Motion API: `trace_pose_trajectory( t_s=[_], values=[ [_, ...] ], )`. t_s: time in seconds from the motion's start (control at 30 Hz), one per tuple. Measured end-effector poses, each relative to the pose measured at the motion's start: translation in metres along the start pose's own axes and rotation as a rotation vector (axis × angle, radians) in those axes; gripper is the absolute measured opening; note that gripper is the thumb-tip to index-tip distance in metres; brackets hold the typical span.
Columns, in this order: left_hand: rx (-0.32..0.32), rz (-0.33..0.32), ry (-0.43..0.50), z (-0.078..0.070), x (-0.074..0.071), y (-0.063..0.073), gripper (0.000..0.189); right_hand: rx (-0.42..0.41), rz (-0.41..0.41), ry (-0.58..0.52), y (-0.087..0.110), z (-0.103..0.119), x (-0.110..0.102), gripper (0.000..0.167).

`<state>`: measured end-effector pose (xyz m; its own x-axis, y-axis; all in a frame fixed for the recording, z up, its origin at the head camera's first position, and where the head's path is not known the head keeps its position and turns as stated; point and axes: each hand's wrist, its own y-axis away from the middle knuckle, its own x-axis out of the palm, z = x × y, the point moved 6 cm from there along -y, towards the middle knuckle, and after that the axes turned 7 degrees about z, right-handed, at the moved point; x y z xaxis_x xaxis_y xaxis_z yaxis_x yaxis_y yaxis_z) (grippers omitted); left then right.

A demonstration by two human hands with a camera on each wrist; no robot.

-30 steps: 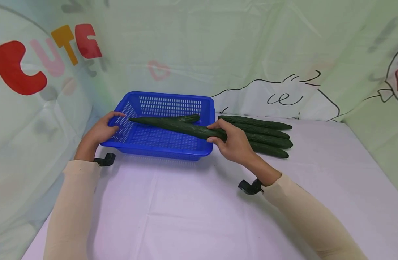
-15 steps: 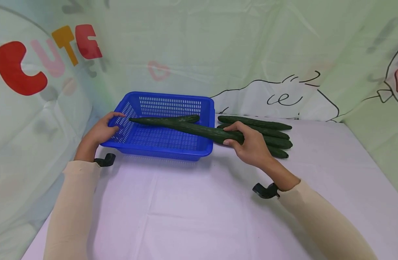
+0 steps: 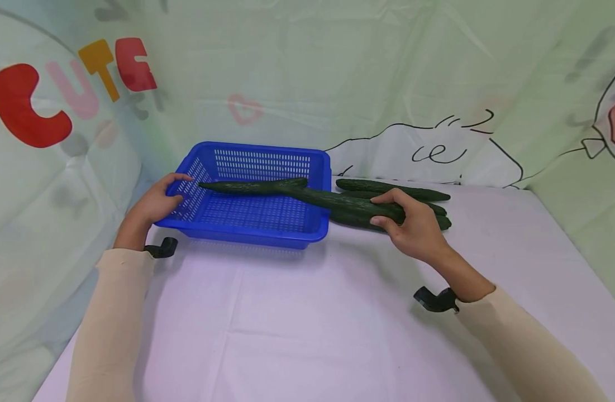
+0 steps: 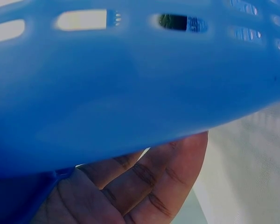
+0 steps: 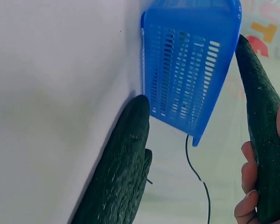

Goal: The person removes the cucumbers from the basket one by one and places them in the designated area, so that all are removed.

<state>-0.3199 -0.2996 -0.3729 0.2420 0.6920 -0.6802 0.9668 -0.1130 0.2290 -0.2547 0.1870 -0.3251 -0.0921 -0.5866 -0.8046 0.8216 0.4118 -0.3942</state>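
My right hand (image 3: 418, 229) grips the near end of a long dark green cucumber (image 3: 332, 202). This cucumber (image 5: 261, 112) slants over the right rim of a blue plastic basket (image 3: 252, 235), its far tip still above the basket's inside. Another cucumber (image 3: 232, 188) lies in the basket. At the basket's left end, my left hand (image 3: 155, 204) holds the rim; in the left wrist view its fingers (image 4: 177, 172) bend against the blue edge. Several cucumbers (image 3: 397, 188) lie side by side on the table right of the basket, partly hidden by the right hand and the held cucumber.
A pale cloth (image 3: 297, 324) covers the table. Printed fabric walls (image 3: 367, 78) stand behind it and at both sides, the back one close behind the basket. Each wrist carries a small black camera mount (image 3: 435, 300).
My right hand has drawn the held cucumber to the right, so more of it lies outside the basket, above the row on the table. The left hand and the basket have stayed put.
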Motion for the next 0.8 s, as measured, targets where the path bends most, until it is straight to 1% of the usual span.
trace_pose_trajectory(
  t_s=[0.2, 0.4, 0.67, 0.8],
  values=[
    [0.001, -0.006, -0.005, 0.001, 0.0, -0.001, 0.054, 0.004, -0.011, -0.012, 0.01, -0.006, -0.011, 0.036],
    [-0.004, -0.011, -0.009, 0.002, 0.0, -0.002, 0.053, -0.012, -0.051, -0.016, 0.022, -0.015, -0.021, 0.037],
    [-0.03, -0.011, -0.009, 0.004, 0.0, -0.002, 0.053, 0.027, -0.053, 0.034, 0.036, -0.026, -0.033, 0.037],
    [-0.031, -0.015, -0.01, 0.004, 0.001, -0.002, 0.053, 0.046, -0.064, 0.041, 0.042, -0.031, -0.039, 0.036]
  ],
)
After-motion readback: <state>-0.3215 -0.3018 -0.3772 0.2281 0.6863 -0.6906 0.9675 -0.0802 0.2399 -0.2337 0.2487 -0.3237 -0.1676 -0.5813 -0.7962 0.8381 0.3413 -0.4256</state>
